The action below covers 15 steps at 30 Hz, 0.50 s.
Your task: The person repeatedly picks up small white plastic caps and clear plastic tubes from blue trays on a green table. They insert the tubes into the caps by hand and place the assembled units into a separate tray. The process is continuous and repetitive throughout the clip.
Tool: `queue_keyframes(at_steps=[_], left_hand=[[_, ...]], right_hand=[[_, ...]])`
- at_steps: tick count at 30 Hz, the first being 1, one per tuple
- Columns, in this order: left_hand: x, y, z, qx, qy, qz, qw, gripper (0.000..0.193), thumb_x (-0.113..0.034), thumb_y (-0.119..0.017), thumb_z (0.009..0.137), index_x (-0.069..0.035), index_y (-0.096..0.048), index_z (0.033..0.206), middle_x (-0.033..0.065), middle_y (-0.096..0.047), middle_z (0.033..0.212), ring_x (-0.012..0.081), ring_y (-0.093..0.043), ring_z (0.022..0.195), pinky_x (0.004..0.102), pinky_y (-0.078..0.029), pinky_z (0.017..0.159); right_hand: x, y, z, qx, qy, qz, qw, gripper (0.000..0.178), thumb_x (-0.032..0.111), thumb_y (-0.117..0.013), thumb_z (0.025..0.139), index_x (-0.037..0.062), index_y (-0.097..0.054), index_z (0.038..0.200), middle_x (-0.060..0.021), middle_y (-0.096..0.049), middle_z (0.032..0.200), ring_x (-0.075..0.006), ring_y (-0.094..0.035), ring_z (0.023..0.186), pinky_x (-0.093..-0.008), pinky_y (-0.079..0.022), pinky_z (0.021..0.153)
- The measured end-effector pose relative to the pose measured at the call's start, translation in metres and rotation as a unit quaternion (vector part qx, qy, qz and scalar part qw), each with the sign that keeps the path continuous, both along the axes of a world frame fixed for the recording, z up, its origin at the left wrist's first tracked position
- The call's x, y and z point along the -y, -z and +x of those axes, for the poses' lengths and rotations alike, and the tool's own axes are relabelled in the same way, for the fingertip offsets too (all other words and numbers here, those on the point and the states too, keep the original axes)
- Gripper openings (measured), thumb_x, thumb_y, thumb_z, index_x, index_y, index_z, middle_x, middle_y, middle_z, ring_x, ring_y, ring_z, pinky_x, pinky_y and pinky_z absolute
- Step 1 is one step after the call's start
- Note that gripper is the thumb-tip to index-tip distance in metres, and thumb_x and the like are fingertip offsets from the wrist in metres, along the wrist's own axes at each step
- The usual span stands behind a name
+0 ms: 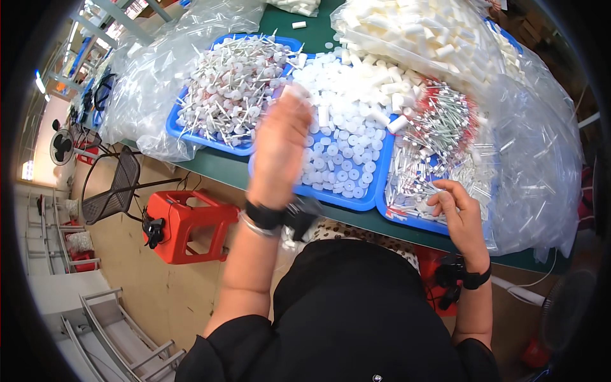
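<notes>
My left hand (283,143) is smeared by motion above the seam between the left blue tray (219,148) and the middle blue tray (347,202). Something whitish shows at its fingertips, too blurred to name. White pins with translucent discs (232,86) heap up in the left tray. Loose translucent discs (347,159) and white foam-like cylinders (382,79) fill the middle one. Over the near part of the right blue tray (407,219), my right hand (459,213) has its fingers curled toward the thumb, among thin clear and metallic pins (439,127). Whatever they pinch is hidden.
A big clear bag of white cylinders (420,35) lies behind the trays. Clear plastic bags (534,172) hang at the right, with more plastic sheeting (153,89) at the left. Beside the green table (216,167) stand a red stool (191,223) and a dark chair (118,184).
</notes>
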<state>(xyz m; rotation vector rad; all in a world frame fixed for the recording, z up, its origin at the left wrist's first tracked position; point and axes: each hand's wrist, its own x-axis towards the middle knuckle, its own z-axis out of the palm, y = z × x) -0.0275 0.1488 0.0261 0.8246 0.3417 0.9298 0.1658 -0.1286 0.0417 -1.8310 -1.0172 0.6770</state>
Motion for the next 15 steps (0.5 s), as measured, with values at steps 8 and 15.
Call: queue_keyframes(at_steps=[8,15], left_hand=[[-0.007,-0.006,-0.011,-0.241,0.023,0.106,0.964,0.039,-0.019,-0.064,0.097,0.002,-0.056,0.129,0.0098,-0.068,0.114,0.0153,-0.066,0.095,0.0274,-0.051,0.085],[0.060,0.031,0.000,-0.418,0.061,0.588,0.690,0.028,-0.007,-0.074,0.079,-0.004,-0.068,0.107,0.0120,-0.065,0.102,0.0302,-0.059,0.096,0.0369,-0.048,0.085]], right_hand=[[0.004,0.003,0.012,0.120,0.044,-0.032,0.991,0.018,0.012,-0.062,0.095,-0.0006,-0.065,0.108,-0.0129,-0.071,0.083,-0.0185,-0.066,0.068,-0.0289,-0.050,0.064],[-0.003,0.011,0.015,0.343,-0.064,-0.028,0.937,0.016,0.005,-0.069,0.080,0.0039,-0.069,0.096,-0.0129,-0.066,0.088,-0.0316,-0.063,0.084,-0.0417,-0.050,0.075]])
